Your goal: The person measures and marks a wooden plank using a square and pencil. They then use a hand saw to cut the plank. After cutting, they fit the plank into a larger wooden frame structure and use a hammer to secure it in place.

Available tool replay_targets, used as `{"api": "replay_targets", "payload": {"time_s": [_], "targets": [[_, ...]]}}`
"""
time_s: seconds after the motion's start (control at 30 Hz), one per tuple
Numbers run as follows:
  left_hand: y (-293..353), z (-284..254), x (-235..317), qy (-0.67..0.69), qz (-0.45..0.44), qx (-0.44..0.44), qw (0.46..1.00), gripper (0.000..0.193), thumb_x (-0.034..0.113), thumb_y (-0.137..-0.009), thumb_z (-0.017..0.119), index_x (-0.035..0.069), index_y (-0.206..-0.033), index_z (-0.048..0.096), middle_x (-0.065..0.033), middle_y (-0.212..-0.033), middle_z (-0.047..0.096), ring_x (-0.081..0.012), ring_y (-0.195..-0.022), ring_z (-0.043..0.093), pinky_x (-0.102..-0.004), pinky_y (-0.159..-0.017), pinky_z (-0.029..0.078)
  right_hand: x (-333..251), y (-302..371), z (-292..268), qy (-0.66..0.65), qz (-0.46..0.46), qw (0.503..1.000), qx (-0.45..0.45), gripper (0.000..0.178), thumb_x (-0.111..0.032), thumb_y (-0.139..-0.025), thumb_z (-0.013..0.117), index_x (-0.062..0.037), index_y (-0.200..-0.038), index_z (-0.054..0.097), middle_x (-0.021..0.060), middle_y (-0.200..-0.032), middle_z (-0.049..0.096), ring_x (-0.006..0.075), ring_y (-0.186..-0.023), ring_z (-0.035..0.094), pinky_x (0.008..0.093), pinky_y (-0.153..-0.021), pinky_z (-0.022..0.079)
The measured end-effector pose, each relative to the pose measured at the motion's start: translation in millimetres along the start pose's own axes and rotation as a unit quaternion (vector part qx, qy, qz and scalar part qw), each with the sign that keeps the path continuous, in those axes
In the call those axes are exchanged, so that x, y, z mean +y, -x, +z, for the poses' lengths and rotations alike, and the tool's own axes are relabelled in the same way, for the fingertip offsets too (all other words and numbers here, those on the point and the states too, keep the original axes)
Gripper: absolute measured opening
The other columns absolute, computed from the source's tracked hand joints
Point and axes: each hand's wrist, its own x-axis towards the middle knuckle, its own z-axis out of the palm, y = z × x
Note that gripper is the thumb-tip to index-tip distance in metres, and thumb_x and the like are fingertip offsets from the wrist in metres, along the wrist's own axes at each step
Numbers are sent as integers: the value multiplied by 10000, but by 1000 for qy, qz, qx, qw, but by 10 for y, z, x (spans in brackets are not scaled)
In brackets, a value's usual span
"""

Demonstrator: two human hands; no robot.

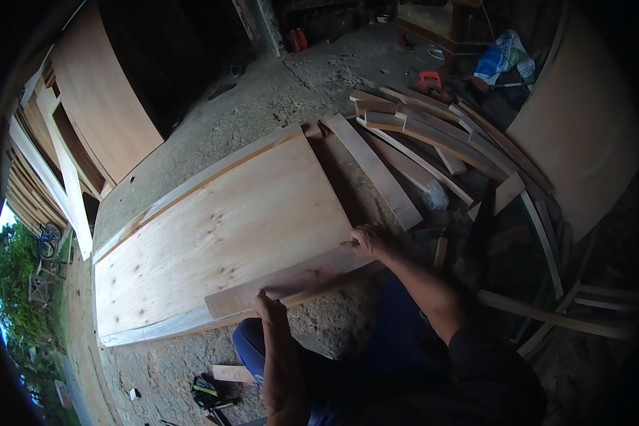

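A large pale plywood panel [227, 206] lies on the floor in front of me, with wooden strips along its long edges. Across its near right part lies a flat wooden board [291, 278]. My left hand [270, 307] grips the board's near edge, thumb on top and the other fingers mostly hidden. At the board's right end, by the panel's right edge, my right hand [369, 241] is closed with fingers bent. A small dark tip shows at those fingers, but what they hold is too small to make out.
Several loose wood planks [440, 135] are heaped at the right, near a red tool [430, 82]. One plank [373, 170] lies beside the panel. A black tool with a yellow-green strip [206, 390] and a wood offcut [233, 373] lie at the lower left. Wooden sheets [99, 92] lean at the left.
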Motion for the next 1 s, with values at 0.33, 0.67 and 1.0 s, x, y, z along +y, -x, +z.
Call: {"api": "replay_targets", "payload": {"time_s": [0.33, 0.67, 1.0], "targets": [[643, 738, -323, -610, 367, -92, 696, 811, 269, -867, 725, 30, -1536, 333, -255, -1592, 314, -431, -1488, 243, -523, -1198, 237, 121, 717, -223, -51, 101, 981, 158, 374, -113, -899, 661, -58, -1264, 607, 190, -1186, 626, 391, -1075, 614, 446, -933, 498], [878, 1913, -1285, -719, 363, -429, 409, 1024, 489, -807, 770, 74, -1574, 232, -214, -1621, 264, -423, -1512, 204, -577, -1222, 154, 859, 3863, -469, 241, 385, 890, -41, 413, -170, -973, 509, -82, -1375, 549, 220, -1201, 610, 377, -1125, 604, 496, -969, 491], [716, 1926, -1250, -724, 344, -415, 431, 913, 659, -792, 695, 184, -1501, 372, -172, -1315, 536, -362, -1228, 487, -492, -1027, 359, -225, 2546, -1493, 282, 268, 921, 7, 519, -172, -974, 561, -3, -1453, 455, 264, -1349, 558, 405, -1272, 540, 471, -1093, 422]]}}
